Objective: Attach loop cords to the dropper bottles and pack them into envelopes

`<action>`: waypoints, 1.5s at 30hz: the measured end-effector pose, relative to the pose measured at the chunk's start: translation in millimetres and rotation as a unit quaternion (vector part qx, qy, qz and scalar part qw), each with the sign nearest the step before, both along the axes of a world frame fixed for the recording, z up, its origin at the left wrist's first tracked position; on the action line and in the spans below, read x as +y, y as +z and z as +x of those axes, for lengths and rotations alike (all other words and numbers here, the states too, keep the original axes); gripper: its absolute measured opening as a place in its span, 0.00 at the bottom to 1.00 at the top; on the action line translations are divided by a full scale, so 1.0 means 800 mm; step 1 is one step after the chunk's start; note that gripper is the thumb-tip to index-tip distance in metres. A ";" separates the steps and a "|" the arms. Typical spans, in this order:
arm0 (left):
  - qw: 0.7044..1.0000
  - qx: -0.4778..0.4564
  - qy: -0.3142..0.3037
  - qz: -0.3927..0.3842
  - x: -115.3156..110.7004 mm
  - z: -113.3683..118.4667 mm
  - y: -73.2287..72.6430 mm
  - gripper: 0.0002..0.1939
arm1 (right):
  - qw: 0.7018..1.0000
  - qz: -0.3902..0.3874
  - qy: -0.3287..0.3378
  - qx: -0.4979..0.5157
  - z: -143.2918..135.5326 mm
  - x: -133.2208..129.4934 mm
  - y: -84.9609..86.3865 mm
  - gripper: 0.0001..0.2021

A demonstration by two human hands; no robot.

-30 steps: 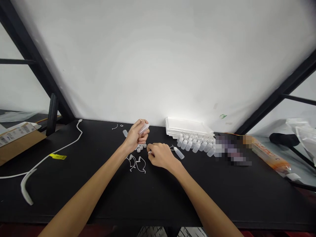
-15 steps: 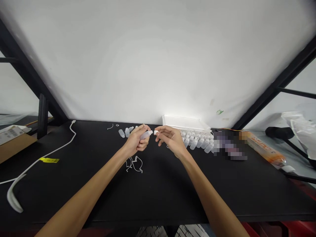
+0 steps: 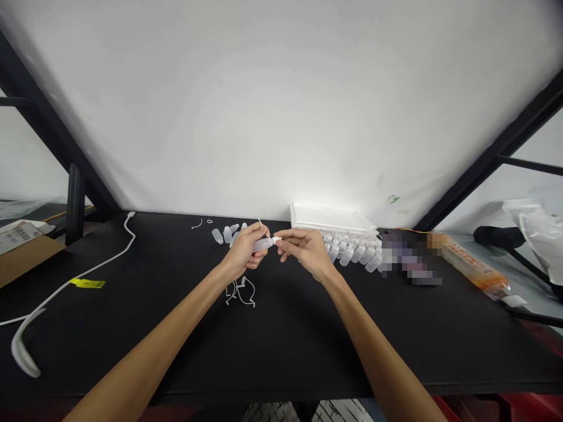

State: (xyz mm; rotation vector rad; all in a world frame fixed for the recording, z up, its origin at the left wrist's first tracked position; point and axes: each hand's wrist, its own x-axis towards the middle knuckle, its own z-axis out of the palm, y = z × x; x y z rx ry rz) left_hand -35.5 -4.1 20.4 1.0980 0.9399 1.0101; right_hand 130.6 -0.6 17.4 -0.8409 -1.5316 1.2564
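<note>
My left hand [image 3: 247, 248] is closed round a small translucent plastic bottle [image 3: 262, 244], which lies nearly level with its neck to the right. A thin white strip [image 3: 260, 223] sticks up by the left thumb. At the bottle's neck, my right hand [image 3: 303, 246] pinches a small white cap [image 3: 275, 240] between thumb and fingertips. The cap touches the neck; I cannot tell whether it is screwed on. Several similar bottles [image 3: 217, 236] lie behind my left hand. On the table below it are thin white strap pieces [image 3: 244, 291].
Several capped bottles [image 3: 360, 254] lie grouped to the right, before a stack of white sheets [image 3: 332, 218]. An orange package [image 3: 475, 266] lies farther right. A white cable [image 3: 101, 265] with a yellow tag [image 3: 89, 284] crosses the left side of the black table [image 3: 281, 351], near a cardboard box [image 3: 29, 252].
The cap in my right hand has come up against the bottle's neck, closing the gap between them. The bottle has turned to lie more level in my left hand.
</note>
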 end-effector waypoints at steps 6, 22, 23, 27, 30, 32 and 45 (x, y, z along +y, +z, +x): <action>0.999 0.011 0.034 0.038 0.001 0.001 0.000 0.13 | 1.000 -0.001 -0.001 0.003 -0.005 0.001 -0.006 0.16; 0.993 0.064 0.001 0.102 -0.001 0.007 -0.010 0.17 | 0.991 0.059 -0.045 -0.109 -0.012 -0.004 -0.018 0.20; 0.992 0.066 0.002 0.106 -0.002 0.007 -0.009 0.17 | 0.993 0.057 -0.044 -0.092 -0.013 -0.005 -0.017 0.18; 0.991 0.062 0.031 0.113 -0.002 0.004 -0.005 0.16 | 0.999 0.034 0.012 -0.012 -0.010 -0.009 -0.006 0.16; 0.990 0.051 0.055 0.122 -0.001 0.001 -0.002 0.16 | 0.997 0.014 0.065 0.028 -0.006 -0.008 0.002 0.16; 0.989 0.051 0.055 0.128 0.000 0.001 -0.003 0.16 | 0.997 0.001 0.076 0.034 -0.004 -0.007 0.003 0.16; 0.992 0.056 0.028 0.111 0.001 0.008 -0.015 0.17 | 0.989 0.085 -0.039 -0.116 -0.004 -0.004 -0.010 0.17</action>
